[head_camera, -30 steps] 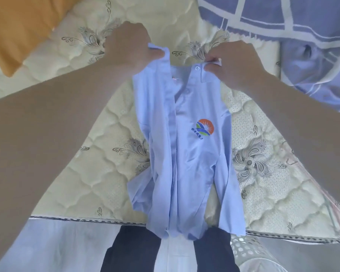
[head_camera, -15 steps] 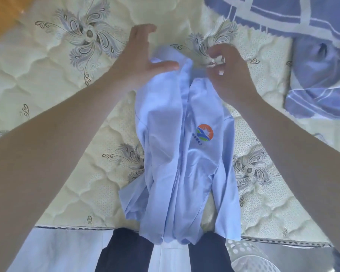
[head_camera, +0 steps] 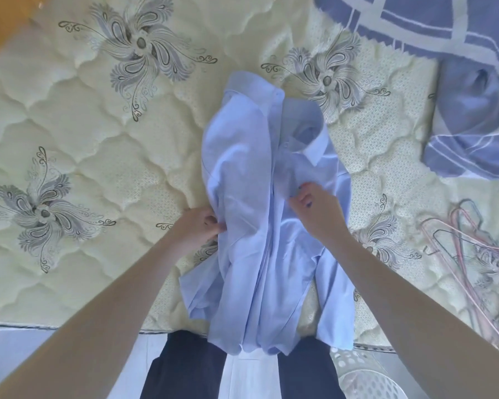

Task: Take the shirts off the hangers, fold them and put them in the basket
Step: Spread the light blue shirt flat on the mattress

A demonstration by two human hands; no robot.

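Note:
A light blue collared shirt [head_camera: 242, 180] lies rumpled on the quilted mattress [head_camera: 78, 156], collar away from me, its hem hanging over the near edge. My left hand [head_camera: 198, 226] pinches the cloth at the shirt's left side, about mid-length. My right hand [head_camera: 314, 208] rests on the shirt's front right of the button line, fingers curled into the fabric. A white perforated basket [head_camera: 357, 372] shows partly at the bottom right, on the floor below the mattress edge.
Several wire hangers [head_camera: 467, 254], pink and dark, lie in a heap on the mattress at the right. A blue checked cloth [head_camera: 473, 110] is bunched at the top right. An orange pillow corner [head_camera: 0, 21] sits at the top left. My dark trouser legs [head_camera: 185, 367] stand against the mattress edge.
Both hands let go of the collar and came down to the shirt's middle. The shirt now lies on the mattress, and the chest logo is covered.

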